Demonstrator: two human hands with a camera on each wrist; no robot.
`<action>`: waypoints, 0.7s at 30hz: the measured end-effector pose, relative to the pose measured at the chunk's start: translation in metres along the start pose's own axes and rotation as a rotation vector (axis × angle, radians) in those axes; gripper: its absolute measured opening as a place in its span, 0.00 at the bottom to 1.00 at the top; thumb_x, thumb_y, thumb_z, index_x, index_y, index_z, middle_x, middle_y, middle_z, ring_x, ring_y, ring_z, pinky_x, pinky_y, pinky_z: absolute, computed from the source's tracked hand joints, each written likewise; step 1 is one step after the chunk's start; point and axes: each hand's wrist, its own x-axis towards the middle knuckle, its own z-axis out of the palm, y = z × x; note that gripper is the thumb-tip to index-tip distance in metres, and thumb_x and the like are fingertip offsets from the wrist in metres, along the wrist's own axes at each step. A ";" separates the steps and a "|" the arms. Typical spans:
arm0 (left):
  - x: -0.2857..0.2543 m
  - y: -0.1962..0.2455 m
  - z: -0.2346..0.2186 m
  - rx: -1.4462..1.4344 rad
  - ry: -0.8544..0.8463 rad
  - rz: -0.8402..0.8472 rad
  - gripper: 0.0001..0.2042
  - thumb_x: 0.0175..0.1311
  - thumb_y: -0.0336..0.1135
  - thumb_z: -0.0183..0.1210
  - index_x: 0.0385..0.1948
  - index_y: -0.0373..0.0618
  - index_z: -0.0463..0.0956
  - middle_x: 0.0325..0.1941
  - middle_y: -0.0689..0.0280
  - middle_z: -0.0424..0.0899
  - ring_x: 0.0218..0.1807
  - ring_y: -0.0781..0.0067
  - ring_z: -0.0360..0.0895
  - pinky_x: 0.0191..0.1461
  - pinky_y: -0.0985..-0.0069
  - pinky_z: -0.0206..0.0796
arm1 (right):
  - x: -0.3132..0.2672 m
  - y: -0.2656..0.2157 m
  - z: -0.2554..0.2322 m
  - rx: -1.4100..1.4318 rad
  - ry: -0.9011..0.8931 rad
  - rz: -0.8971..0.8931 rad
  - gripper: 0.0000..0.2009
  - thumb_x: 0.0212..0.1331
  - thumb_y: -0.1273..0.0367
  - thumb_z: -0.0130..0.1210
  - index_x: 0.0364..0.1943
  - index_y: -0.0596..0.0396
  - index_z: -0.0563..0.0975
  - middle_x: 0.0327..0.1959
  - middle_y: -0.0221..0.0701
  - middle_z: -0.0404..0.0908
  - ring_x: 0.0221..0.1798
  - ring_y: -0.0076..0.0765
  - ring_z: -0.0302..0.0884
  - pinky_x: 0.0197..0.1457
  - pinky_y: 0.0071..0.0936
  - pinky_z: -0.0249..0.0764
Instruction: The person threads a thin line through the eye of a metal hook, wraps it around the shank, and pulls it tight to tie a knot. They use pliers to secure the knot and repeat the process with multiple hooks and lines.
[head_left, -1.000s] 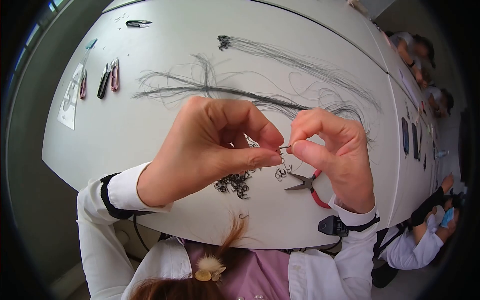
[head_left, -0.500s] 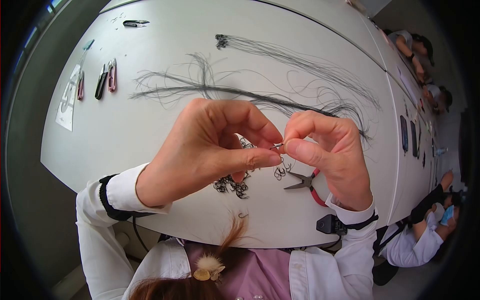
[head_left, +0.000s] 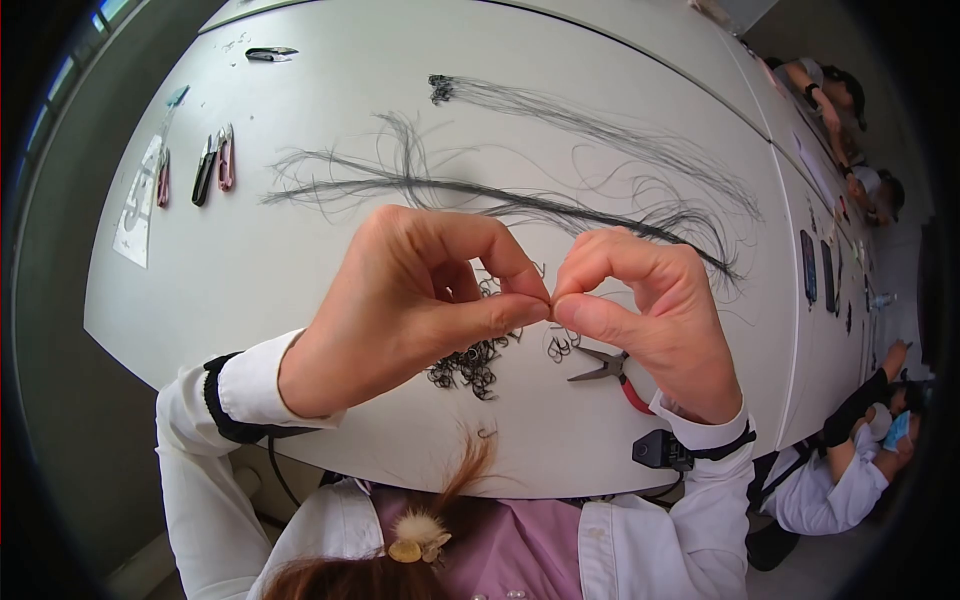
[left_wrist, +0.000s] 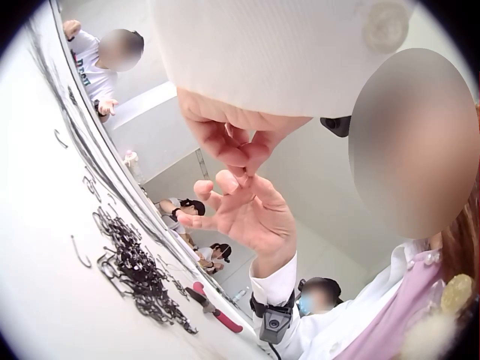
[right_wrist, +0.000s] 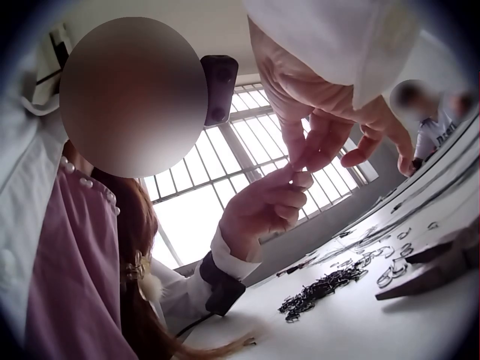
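Note:
Over the near middle of the table, my left hand and right hand meet thumb to thumb. Each pinches a tiny dark fish hook between thumb and forefinger; the fingertips now hide it. Below the left hand lies a pile of black fish hooks, also visible in the left wrist view as a dark heap. A few hooks lie apart, beside red-handled pliers under the right hand. In the right wrist view, the pliers' jaws loom close, next to loose hooks.
Beyond the hands stretches a long bundle of dark line. Farther back lies another bundle of lines with hooks at one end. Thread snips and a triangular ruler are at left. One hook lies near the front edge.
The right hand has moved left until both sets of fingertips meet. The short dark shank seen between them before is now covered.

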 end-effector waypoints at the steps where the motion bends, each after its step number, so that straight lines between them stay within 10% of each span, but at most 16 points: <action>1: -0.001 0.001 -0.001 0.077 -0.005 0.010 0.04 0.52 0.24 0.63 0.23 0.38 0.76 0.22 0.70 0.79 0.18 0.92 0.67 0.19 0.91 0.55 | 0.000 0.001 0.001 -0.017 0.005 -0.021 0.02 0.46 0.73 0.61 0.25 0.56 0.80 0.25 0.25 0.79 0.37 0.24 0.70 0.47 0.23 0.63; 14: 0.006 0.000 -0.013 0.219 0.148 -0.043 0.04 0.53 0.25 0.60 0.23 0.36 0.76 0.16 0.70 0.76 0.15 0.87 0.71 0.16 0.88 0.56 | 0.001 0.003 -0.022 -0.267 0.058 -0.193 0.03 0.50 0.73 0.60 0.24 0.56 0.78 0.24 0.24 0.78 0.36 0.24 0.71 0.41 0.22 0.66; 21: 0.043 -0.017 -0.063 0.210 0.226 -0.068 0.04 0.53 0.29 0.63 0.24 0.40 0.79 0.18 0.71 0.77 0.16 0.88 0.63 0.19 0.90 0.53 | -0.021 0.005 -0.117 0.066 0.105 0.191 0.08 0.62 0.66 0.50 0.29 0.53 0.71 0.17 0.17 0.63 0.18 0.07 0.53 0.19 0.09 0.52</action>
